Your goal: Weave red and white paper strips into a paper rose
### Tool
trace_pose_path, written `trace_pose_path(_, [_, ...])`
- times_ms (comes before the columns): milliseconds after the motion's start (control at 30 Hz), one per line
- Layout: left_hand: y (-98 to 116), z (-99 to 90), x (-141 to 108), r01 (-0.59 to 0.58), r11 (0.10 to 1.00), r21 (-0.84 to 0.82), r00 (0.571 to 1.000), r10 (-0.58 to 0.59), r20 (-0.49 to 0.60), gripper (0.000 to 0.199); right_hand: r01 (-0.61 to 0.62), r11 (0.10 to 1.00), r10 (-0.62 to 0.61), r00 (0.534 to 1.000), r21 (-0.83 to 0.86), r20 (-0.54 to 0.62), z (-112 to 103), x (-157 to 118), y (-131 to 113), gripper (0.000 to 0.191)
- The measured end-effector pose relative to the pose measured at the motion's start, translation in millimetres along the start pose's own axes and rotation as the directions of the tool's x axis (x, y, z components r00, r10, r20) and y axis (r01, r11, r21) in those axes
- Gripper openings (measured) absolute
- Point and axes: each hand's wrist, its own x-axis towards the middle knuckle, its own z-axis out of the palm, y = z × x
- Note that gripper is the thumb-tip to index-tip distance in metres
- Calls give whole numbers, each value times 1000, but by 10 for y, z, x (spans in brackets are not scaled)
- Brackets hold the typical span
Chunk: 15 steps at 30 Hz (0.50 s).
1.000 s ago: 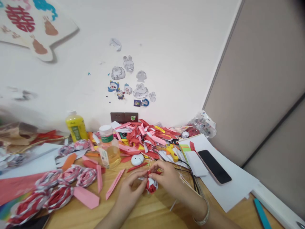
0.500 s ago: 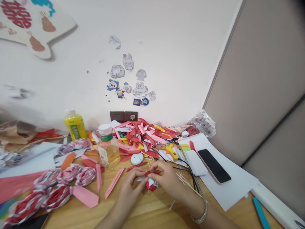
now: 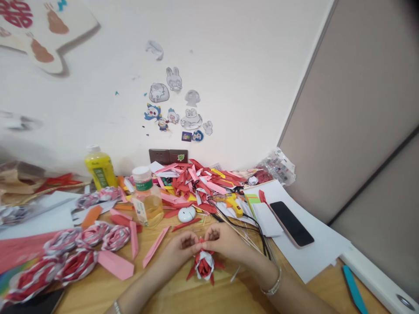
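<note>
A red and white folded paper flower [image 3: 204, 265] is between my hands at the front of the table, its bloom facing me and red pointed strips spreading from its base. My left hand [image 3: 185, 247] pinches its far edge with thumb and finger. Right beside those fingertips, my right hand [image 3: 222, 239] pinches the same red edge. Both thumbs nearly meet there. Exactly which fold each hand grips is hidden by the fingers. A pink paper strip [image 3: 156, 247] lies left of my left hand, and a white earbud case [image 3: 187, 214] sits just beyond.
Several woven paper roses [image 3: 77, 266] lie at left. A squat bottle [image 3: 148, 205] and a yellow drink bottle [image 3: 101, 169] stand behind. Folded strips [image 3: 186, 185] pile by the wall. A yellow glue gun [image 3: 234, 205], phone [image 3: 292, 224] and teal tool [image 3: 354, 288] are at right.
The flower has turned so its bloom and red points show toward me. Both hands have shifted to its far edge, still pinching. The view has moved slightly.
</note>
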Motion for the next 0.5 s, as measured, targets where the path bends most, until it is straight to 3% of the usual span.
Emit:
trace_pose_path(167, [-33, -16, 9, -30, 998, 58, 999, 31, -9, 27, 28, 988, -39, 997, -154, -73, 7, -11, 19, 12])
trace_pose_path(300, [83, 14, -30, -75, 965, 252, 992, 97, -75, 21, 66, 959, -88, 994, -275, -65, -12, -37, -24, 9])
trace_pose_path(400, [179, 53, -60, -67, 941, 331, 985, 116, -131, 20, 108, 971, -105, 994, -213, 27, -38, -32, -45, 2])
trace_pose_path(500, [195, 70, -55, -29, 963, 267, 983, 77, -169, 20, 86, 990, -75, 992, -108, 102, -53, -16, -45, 7])
